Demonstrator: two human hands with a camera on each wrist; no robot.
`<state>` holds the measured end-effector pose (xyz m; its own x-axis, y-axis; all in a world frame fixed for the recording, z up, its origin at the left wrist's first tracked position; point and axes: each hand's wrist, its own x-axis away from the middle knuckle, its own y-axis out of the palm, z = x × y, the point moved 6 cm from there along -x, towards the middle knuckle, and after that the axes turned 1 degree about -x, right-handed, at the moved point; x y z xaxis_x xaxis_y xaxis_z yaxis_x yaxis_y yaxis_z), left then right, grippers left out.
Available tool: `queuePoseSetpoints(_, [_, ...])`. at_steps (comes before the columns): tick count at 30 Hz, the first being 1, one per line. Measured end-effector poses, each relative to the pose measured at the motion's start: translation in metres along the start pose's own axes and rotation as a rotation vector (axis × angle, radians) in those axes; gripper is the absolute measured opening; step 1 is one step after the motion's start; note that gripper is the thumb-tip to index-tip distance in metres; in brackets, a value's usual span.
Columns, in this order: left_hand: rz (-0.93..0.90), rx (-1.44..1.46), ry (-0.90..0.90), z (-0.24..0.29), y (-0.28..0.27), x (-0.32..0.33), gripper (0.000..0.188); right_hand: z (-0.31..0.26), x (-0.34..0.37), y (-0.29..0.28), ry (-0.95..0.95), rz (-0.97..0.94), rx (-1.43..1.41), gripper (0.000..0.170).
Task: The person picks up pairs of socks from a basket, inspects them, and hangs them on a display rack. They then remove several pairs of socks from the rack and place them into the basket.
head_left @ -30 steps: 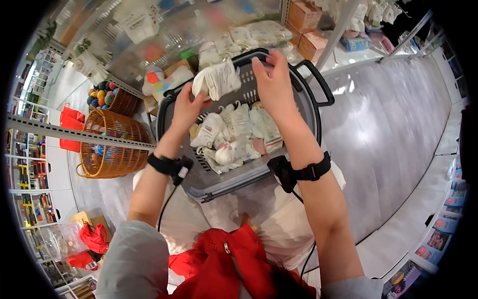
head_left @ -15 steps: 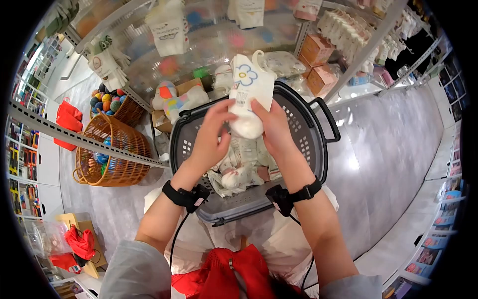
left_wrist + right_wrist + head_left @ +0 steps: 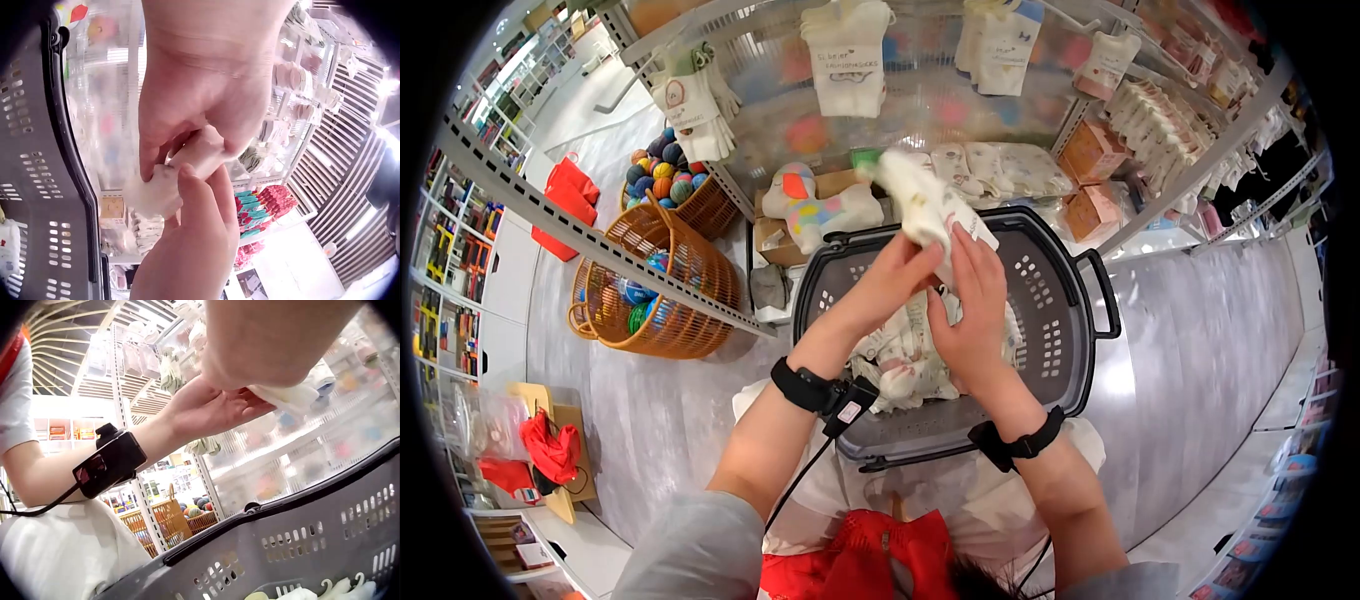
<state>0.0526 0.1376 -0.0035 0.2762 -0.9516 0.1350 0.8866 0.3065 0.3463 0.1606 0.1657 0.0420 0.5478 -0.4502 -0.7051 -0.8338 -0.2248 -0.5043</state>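
Observation:
A pair of white socks (image 3: pixel 928 205), blurred at its upper end, is held between both hands above the grey shopping basket (image 3: pixel 1055 345). My left hand (image 3: pixel 900 275) grips it with curled fingers, and the left wrist view shows the white fabric (image 3: pixel 200 153) running through that grip. From the other side my right hand (image 3: pixel 975 325) pinches it, thumb on the near face and fingers behind. Below, more packed white socks (image 3: pixel 900 345), some on small plastic hooks, lie in the basket.
Sock packs (image 3: pixel 1010 168) and orange boxes (image 3: pixel 1093 150) line the low shelf behind the basket. A patterned plush toy (image 3: pixel 825 205) sits in a carton there. Left of a white shelf post stands a wicker basket (image 3: pixel 685 325) with balls. Socks (image 3: pixel 847 60) hang from hooks above.
The right hand came from the far side of the basket to the socks, now held by both hands. Their flower print and label faced up half a second ago; now they are turned over.

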Motion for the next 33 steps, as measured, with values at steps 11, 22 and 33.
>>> queuePoseSetpoints(11, [0.054,0.302,0.19,0.022,-0.002,-0.002,0.03,0.014,-0.011,-0.031,0.074,0.23,-0.09,0.046])
queuePoseSetpoints(22, [0.088,0.329,0.168,0.017,-0.005,-0.006,0.033,0.064,0.008,0.007,0.874,-0.004,-0.924,0.026])
queuePoseSetpoints(33, [0.156,0.229,0.106,0.005,-0.014,-0.011,0.03,0.052,0.006,0.013,0.775,-0.143,-1.047,0.042])
